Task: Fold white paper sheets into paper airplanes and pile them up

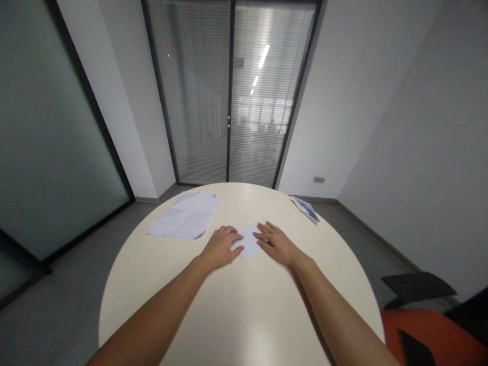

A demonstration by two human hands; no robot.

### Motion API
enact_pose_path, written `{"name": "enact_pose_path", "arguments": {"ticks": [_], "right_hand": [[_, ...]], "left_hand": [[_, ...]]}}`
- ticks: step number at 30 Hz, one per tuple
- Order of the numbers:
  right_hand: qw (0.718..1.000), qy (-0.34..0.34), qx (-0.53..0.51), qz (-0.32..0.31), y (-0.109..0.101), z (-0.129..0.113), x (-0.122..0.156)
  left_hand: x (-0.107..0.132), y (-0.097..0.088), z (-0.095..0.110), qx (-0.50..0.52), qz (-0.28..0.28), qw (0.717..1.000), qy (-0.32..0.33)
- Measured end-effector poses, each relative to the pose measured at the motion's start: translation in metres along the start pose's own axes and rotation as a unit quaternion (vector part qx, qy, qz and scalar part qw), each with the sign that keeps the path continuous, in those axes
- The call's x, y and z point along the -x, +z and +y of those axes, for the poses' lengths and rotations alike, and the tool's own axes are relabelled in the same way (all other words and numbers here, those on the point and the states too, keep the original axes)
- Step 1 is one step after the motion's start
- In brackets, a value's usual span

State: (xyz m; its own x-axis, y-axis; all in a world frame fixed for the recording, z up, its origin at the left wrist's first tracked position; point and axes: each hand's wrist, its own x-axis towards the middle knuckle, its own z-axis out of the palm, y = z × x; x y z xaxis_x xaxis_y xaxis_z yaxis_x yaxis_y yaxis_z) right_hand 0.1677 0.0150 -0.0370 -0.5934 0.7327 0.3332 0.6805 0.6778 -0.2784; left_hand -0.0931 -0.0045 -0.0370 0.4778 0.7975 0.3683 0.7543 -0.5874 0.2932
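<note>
A small folded piece of white paper (pixel 249 243) lies on the table between my two hands. My left hand (pixel 222 246) rests at its left edge, thumb and forefinger apart and touching the paper, the other fingers slightly curved. On the opposite side, my right hand (pixel 277 242) lies flat with spread fingers, their tips pressing on the paper's right edge. Parts of both side edges are hidden beneath the fingers.
A large creased sheet of paper (pixel 186 215) lies at the back left of the round cream table (pixel 229 315). A folded paper with dark print (pixel 305 208) sits near the back right edge. An orange chair (pixel 427 333) with black armrests stands at the right.
</note>
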Motion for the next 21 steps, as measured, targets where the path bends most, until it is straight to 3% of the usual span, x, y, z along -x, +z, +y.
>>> {"name": "enact_pose_path", "arguments": {"ticks": [4,9,14,21], "right_hand": [[0.999,-0.026,-0.026,0.0,-0.003,-0.012,-0.004],[0.993,0.012,-0.101,-0.054,0.0,-0.024,-0.003],[0.993,0.005,-0.089,-0.076,-0.004,-0.026,-0.003],[0.996,-0.031,-0.069,-0.054,-0.007,-0.034,-0.006]], "left_hand": [[0.0,-0.003,0.006,-0.032,-0.004,0.999,-0.024],[-0.002,-0.003,0.011,-0.065,0.0,0.996,-0.06],[-0.002,-0.002,0.01,-0.065,0.002,0.996,-0.068],[-0.001,0.001,0.007,-0.067,0.016,0.996,-0.055]]}}
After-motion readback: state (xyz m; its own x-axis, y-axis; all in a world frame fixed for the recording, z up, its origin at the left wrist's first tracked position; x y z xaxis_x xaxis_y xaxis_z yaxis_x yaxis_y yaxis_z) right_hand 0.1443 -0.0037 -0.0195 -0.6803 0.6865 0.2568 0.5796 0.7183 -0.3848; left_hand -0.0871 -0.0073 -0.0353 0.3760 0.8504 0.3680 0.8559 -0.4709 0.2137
